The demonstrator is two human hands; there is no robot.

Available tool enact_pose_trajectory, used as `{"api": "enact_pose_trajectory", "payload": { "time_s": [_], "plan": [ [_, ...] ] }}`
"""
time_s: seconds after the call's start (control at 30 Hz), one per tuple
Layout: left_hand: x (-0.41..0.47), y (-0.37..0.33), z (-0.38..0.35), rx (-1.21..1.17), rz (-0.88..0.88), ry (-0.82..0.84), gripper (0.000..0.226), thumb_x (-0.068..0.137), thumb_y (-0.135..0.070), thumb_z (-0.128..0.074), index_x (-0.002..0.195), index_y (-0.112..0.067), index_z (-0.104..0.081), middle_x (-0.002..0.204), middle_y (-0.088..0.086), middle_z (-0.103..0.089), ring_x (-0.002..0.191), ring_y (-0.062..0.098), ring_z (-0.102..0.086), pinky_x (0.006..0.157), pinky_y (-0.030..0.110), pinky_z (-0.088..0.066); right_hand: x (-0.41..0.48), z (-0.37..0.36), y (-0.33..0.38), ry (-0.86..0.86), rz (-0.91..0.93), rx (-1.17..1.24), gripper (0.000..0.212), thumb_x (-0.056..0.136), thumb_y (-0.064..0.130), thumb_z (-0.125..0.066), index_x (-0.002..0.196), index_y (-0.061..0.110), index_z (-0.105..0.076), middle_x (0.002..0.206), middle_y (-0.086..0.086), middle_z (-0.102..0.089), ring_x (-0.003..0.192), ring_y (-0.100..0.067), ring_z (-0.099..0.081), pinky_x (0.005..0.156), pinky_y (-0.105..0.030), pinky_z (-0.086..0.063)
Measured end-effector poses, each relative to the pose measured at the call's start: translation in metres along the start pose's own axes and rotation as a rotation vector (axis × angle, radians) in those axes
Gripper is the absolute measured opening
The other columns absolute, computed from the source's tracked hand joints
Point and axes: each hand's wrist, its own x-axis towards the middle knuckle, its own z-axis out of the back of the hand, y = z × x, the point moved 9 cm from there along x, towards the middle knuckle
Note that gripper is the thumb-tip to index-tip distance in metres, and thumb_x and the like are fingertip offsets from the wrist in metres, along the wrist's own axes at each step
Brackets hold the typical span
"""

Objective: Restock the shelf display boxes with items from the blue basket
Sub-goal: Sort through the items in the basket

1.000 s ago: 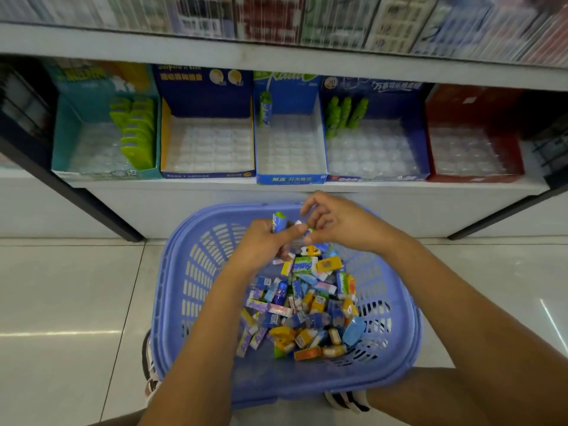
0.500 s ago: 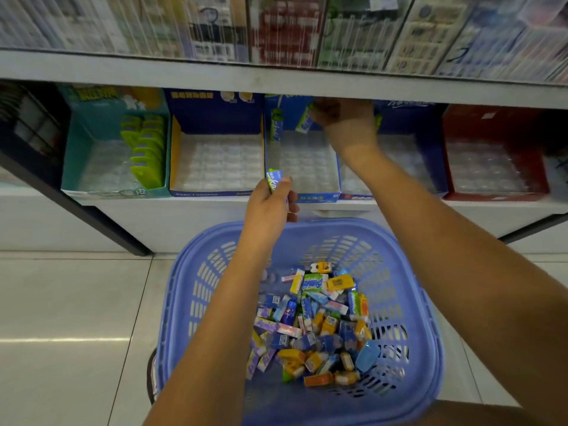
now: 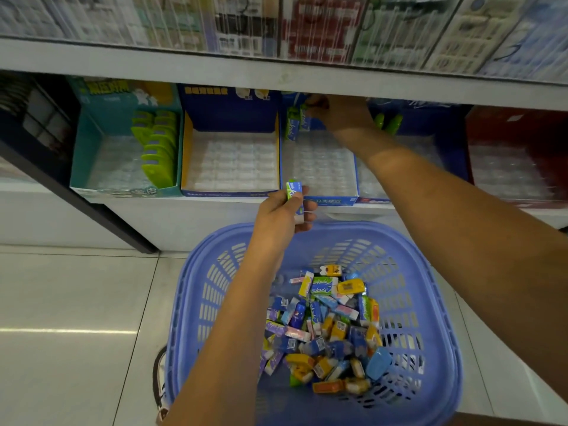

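Reaching deeper toward 12 o'clock with right hand (image 3: 341, 113), pinching green-blue pack (image 3: 305, 119) at display box (image 3: 325, 200) back | still gripping second pack (image 3: 294, 192) in left hand (image 3: 282, 215) at box front, hands apart | keeping blue basket (image 3: 215, 287) at 6 o'clock

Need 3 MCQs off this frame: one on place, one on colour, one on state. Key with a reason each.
1. The right hand reaches into which display box? A leftmost; B the middle display box; C rightmost.
2. What colour is the rightmost display box? A red; B yellow; C white.
3. The left hand is: A open, empty; B pinching a green-blue pack; C curled, empty.
Key: 1B, the hand is at that box's back wall; 2A, its walls show red; 3B, thumb and fingers clamp the pack.
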Motion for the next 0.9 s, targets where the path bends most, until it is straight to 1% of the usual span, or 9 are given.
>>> {"api": "enact_pose_trajectory", "payload": {
  "time_s": [0.2, 0.3, 0.37, 0.4, 0.47, 0.6, 0.73, 0.8, 0.9],
  "plan": [
    [-0.005, -0.006, -0.004, 0.037, -0.013, 0.029, 0.018, 0.1, -0.008, -0.042, 0.11, -0.009, -0.056, 0.085, 0.004, -0.066, 0.067, 0.013, -0.06, 0.057, 0.019, -0.051, -0.017, 0.002, 0.004, 0.004, -0.003, -0.106, 0.034, 0.096, 0.013, -0.049, 0.129, 0.009, -0.056, 0.133, -0.011, -0.056, 0.122, -0.024, -0.051, 0.103, -0.023, -0.034],
    [-0.008, -0.019, -0.006, 0.116, -0.12, 0.049, 0.011, 0.1, -0.01, -0.045, 0.107, -0.01, -0.053, 0.091, -0.001, -0.069, 0.07, 0.007, -0.064, 0.061, 0.016, -0.052, -0.046, 0.016, 0.009, -0.031, -0.034, 0.042, 0.024, 0.091, 0.02, -0.06, 0.112, 0.012, -0.067, 0.113, -0.007, -0.068, 0.1, -0.015, -0.064, 0.088, -0.021, -0.047],
    [-0.01, -0.028, -0.008, 0.167, -0.188, 0.057, 0.007, 0.099, -0.011, -0.047, 0.102, -0.014, -0.052, 0.093, -0.004, -0.069, 0.071, 0.003, -0.066, 0.063, 0.015, -0.052, -0.078, 0.002, 0.015, 0.188, -0.105, 0.36, 0.016, 0.086, 0.027, -0.067, 0.099, 0.018, -0.07, 0.09, 0.0, -0.072, 0.073, -0.005, -0.066, 0.068, -0.017, -0.052],
    [-0.01, -0.032, -0.009, 0.196, -0.216, 0.057, 0.006, 0.098, -0.012, -0.048, 0.103, -0.013, -0.053, 0.093, -0.004, -0.069, 0.072, 0.002, -0.066, 0.064, 0.015, -0.053, -0.095, -0.005, 0.022, 0.3, -0.105, 0.474, 0.016, 0.085, 0.026, -0.068, 0.098, 0.017, -0.07, 0.085, 0.002, -0.072, 0.067, -0.003, -0.066, 0.063, -0.015, -0.052],
    [-0.011, -0.039, -0.011, 0.249, -0.266, 0.04, 0.014, 0.097, -0.014, -0.052, 0.109, -0.008, -0.055, 0.094, -0.001, -0.069, 0.076, 0.006, -0.067, 0.067, 0.016, -0.054, -0.115, -0.004, 0.03, 0.362, -0.058, 0.536, 0.015, 0.084, 0.017, -0.069, 0.097, 0.013, -0.071, 0.082, 0.002, -0.071, 0.067, -0.002, -0.065, 0.064, -0.013, -0.052],
    [-0.016, -0.045, -0.01, 0.361, -0.34, -0.078, 0.029, 0.097, -0.02, -0.052, 0.122, -0.007, -0.055, 0.109, 0.003, -0.066, 0.098, 0.014, -0.065, 0.088, 0.027, -0.053, -0.109, 0.016, 0.024, 0.208, -0.038, 0.545, 0.017, 0.08, 0.006, -0.072, 0.097, 0.005, -0.069, 0.083, -0.004, -0.069, 0.068, -0.003, -0.066, 0.068, -0.013, -0.054],
    [-0.015, -0.038, -0.023, 0.915, -0.413, -0.057, 0.044, 0.099, -0.024, -0.046, 0.142, -0.014, -0.041, 0.144, 0.006, -0.047, 0.131, 0.019, -0.044, 0.1, 0.025, -0.038, -0.077, 0.036, 0.008, -0.099, -0.038, 0.281, 0.017, 0.081, 0.011, -0.072, 0.097, 0.008, -0.069, 0.09, -0.003, -0.069, 0.076, -0.006, -0.062, 0.069, -0.004, -0.047],
    [-0.016, -0.027, -0.036, 1.169, -0.442, 0.023, 0.046, 0.1, -0.022, -0.044, 0.144, -0.012, -0.039, 0.151, 0.008, -0.036, 0.142, 0.022, -0.028, 0.111, 0.027, -0.026, -0.062, 0.032, 0.008, -0.15, -0.002, 0.098, 0.019, 0.086, 0.011, -0.066, 0.104, 0.006, -0.067, 0.101, -0.007, -0.07, 0.09, -0.014, -0.063, 0.077, -0.009, -0.044],
    [-0.018, -0.021, -0.04, 1.261, -0.475, 0.046, 0.049, 0.099, -0.021, -0.045, 0.146, -0.01, -0.035, 0.154, 0.007, -0.031, 0.145, 0.022, -0.02, 0.116, 0.026, -0.015, -0.045, 0.021, 0.014, -0.142, 0.063, -0.013, 0.024, 0.093, 0.012, -0.055, 0.113, 0.004, -0.065, 0.112, -0.013, -0.068, 0.103, -0.024, -0.063, 0.093, -0.023, -0.044]
  ]
}}
